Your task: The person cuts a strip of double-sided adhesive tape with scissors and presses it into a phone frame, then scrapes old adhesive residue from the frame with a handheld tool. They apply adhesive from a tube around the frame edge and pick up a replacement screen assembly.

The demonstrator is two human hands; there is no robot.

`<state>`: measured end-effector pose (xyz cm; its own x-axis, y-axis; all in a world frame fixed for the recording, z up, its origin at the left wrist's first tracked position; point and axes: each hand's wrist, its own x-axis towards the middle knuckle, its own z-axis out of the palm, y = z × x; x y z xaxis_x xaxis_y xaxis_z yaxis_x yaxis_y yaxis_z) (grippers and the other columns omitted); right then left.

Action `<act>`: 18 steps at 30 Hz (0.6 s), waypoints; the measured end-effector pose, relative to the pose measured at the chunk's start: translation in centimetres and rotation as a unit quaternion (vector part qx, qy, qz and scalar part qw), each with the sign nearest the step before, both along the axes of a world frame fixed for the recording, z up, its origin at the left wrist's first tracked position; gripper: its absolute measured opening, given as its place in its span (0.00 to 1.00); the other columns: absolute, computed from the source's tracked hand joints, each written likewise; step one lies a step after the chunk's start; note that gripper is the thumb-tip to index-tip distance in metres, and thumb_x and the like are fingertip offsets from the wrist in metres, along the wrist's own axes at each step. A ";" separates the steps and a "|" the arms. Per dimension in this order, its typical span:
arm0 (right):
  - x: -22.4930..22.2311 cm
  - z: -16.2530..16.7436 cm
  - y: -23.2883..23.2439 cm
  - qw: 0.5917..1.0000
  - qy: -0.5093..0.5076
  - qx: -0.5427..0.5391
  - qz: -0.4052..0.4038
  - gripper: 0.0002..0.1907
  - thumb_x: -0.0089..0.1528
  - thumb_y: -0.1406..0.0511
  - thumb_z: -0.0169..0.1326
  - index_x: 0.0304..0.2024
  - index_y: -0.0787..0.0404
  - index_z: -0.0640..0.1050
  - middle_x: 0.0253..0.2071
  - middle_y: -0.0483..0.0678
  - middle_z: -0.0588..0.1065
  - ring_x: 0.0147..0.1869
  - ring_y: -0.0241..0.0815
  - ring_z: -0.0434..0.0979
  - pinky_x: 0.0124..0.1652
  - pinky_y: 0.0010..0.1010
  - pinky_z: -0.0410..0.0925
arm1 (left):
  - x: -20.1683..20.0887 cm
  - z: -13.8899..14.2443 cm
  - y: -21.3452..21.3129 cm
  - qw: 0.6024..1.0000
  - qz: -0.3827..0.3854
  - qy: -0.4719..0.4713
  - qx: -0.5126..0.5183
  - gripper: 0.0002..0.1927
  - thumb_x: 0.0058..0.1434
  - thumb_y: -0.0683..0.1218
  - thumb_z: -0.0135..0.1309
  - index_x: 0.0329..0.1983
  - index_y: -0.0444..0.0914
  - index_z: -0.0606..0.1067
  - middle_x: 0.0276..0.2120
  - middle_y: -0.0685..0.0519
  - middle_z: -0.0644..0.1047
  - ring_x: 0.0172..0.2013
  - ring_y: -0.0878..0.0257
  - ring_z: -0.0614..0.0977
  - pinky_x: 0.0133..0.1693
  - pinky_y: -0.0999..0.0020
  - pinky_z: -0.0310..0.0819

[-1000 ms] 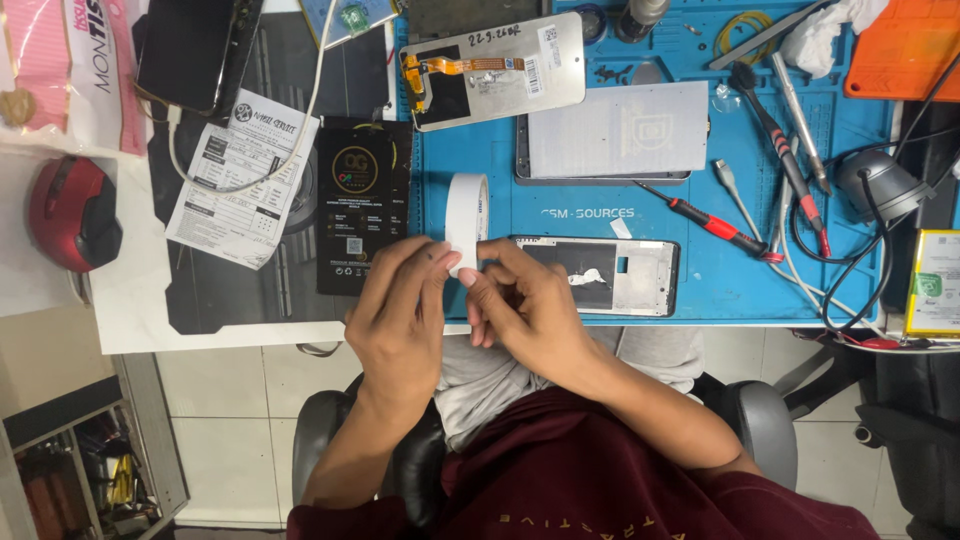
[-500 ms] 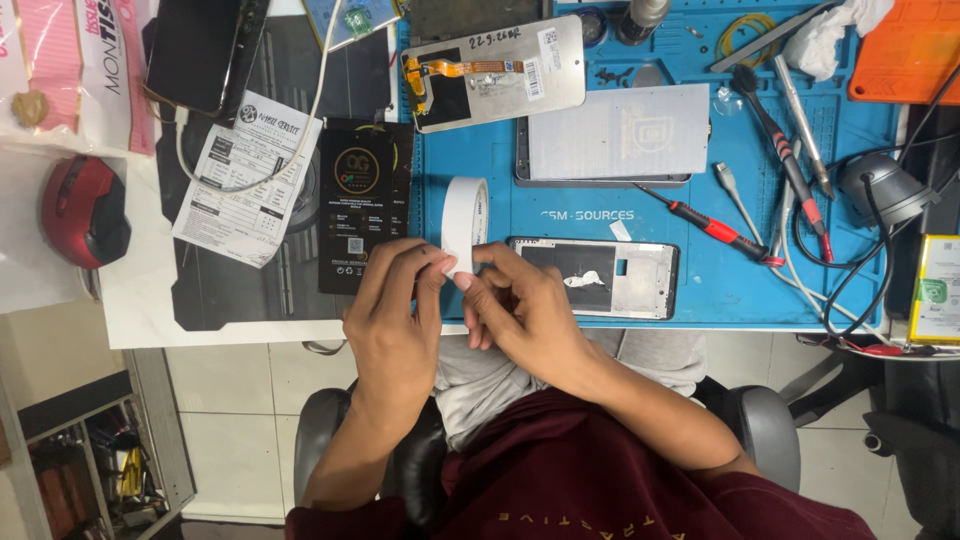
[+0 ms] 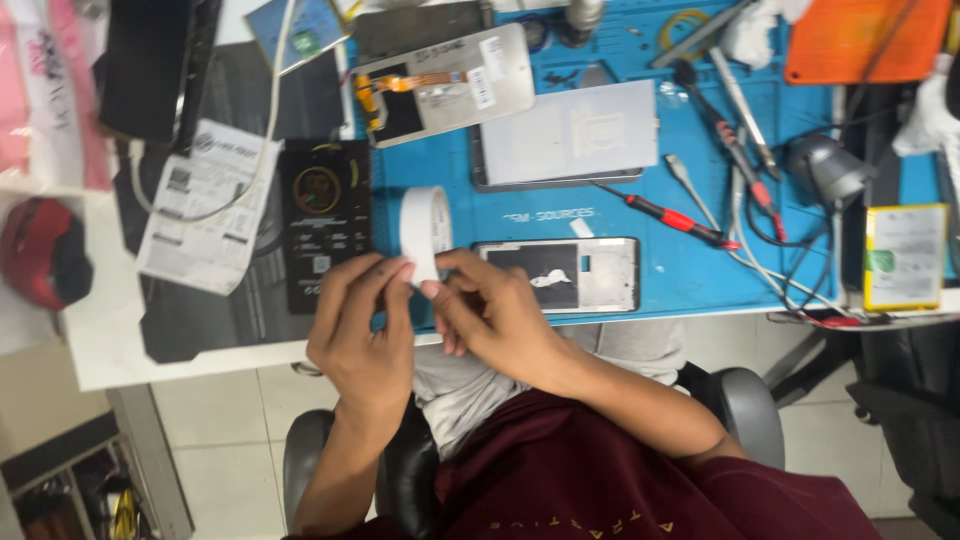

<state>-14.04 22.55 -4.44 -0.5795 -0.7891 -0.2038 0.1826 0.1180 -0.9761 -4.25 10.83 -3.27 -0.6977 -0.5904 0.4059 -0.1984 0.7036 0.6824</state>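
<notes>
left hand [image 3: 362, 325]: fingers curled, fingertips pinching the lower edge of the white tape roll [image 3: 424, 230] | tape roll: upright on edge, above the blue mat [image 3: 690, 270] front | right hand [image 3: 490, 315]: fingers bent, thumb and forefinger gripping the roll's near edge | phone frame [image 3: 560, 275]: just right of hands

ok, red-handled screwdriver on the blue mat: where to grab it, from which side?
Take the red-handled screwdriver by its red grip, pinching across it from above. It lies flat on the blue mat; that handle is the thickest part. Cables crowd the right-hand end, so come from the left.
</notes>
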 end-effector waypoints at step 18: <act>-7.7 6.2 1.3 0.926 0.342 0.156 0.021 0.09 0.64 0.65 0.58 0.46 0.60 0.83 0.28 0.44 0.80 0.28 0.32 0.79 0.30 0.28 0.70 | -3.1 -3.1 -2.2 0.968 -0.175 0.136 -0.116 0.05 0.72 0.37 0.49 0.45 0.36 0.65 0.51 0.47 0.79 0.54 0.48 0.80 0.54 0.55 0.76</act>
